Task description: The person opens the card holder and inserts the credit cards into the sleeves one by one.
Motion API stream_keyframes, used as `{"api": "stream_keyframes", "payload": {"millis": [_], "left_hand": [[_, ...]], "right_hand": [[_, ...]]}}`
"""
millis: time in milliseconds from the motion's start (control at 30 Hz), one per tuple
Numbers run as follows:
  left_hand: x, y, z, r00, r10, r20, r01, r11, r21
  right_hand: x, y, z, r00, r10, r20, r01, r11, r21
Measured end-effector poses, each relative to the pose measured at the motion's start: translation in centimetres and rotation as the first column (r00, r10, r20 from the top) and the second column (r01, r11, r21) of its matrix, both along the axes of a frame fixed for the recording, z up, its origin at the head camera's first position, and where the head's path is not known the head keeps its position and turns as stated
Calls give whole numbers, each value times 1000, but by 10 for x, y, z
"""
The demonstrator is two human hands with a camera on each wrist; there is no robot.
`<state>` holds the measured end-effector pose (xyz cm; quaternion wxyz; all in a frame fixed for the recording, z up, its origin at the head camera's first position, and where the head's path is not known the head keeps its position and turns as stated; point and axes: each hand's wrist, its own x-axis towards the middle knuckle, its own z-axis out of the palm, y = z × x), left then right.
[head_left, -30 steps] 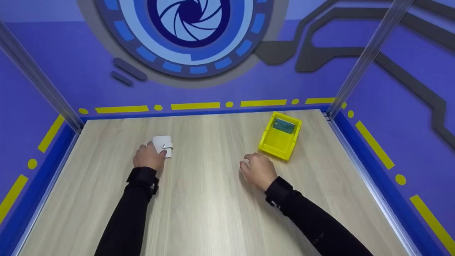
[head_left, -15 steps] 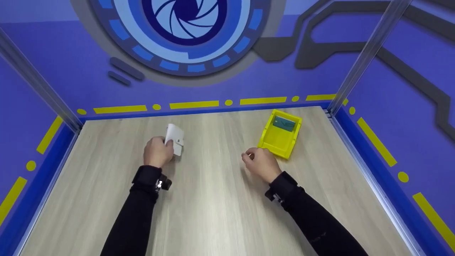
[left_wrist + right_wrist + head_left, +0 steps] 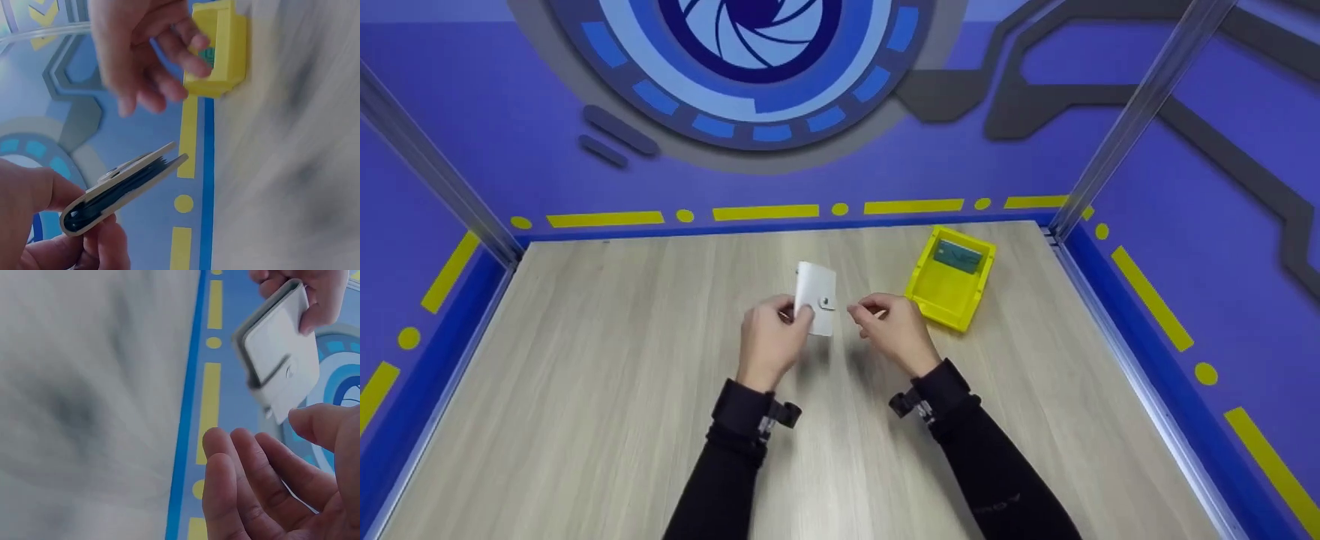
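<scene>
wallet held above the table — strap fastened, not yet opened
left hand pinches it; right hand, fingers loosely bent, holds nothing just beside it — the green card is already in the bin

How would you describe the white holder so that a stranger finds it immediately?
Over the pale table, look at the left grip. It holds the flat white holder, set apart from the yellow bin by its colour and snap strap.
</scene>
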<state>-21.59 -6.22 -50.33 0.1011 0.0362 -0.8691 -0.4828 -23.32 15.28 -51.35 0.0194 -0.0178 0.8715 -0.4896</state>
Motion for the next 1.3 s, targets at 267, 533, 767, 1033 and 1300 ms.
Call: {"api": "stream_keyframes", "payload": {"millis": [267,533,767,1033,1300], "left_hand": [[6,26,2,996,-76,-54,73,996,-45],[15,24,15,973,-230,-3,230,973,-16],[16,29,8,970,-243,-13,242,969,-42],[17,38,6,973,-224,-60,210,960,-186],[15,37,9,971,-229,-61,227,973,-45]], "right_hand": [[7,-11,-4,999,-6,-43,3,997,-75],[9,2,7,997,26,-75,-27,1000,-15],[7,0,-2,988,97,-121,-91,994,57],[6,-7,-1,974,148,-174,-142,989,46],[4,0,1,986,105,-130,-123,983,-139]]}}
